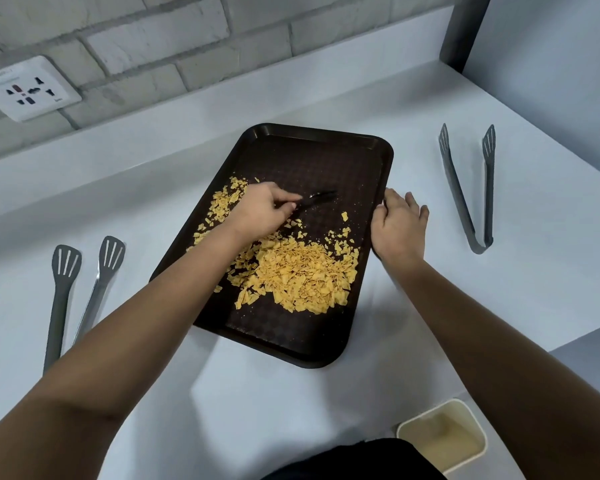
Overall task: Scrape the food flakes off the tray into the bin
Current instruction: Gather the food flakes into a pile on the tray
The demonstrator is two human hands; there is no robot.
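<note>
A dark brown tray lies slanted on the white counter. Yellow food flakes are heaped on its near half, with a thinner trail along its left side. My left hand grips a black fork whose tines point right over the bare middle of the tray. My right hand holds the tray's right rim, fingers over its outer edge. The cream bin stands below the counter's front edge at the bottom right, holding a little pale residue.
One pair of grey slotted tongs lies to the right of the tray, another pair to the left. A wall socket is on the brick wall behind. The counter edge drops off at the right.
</note>
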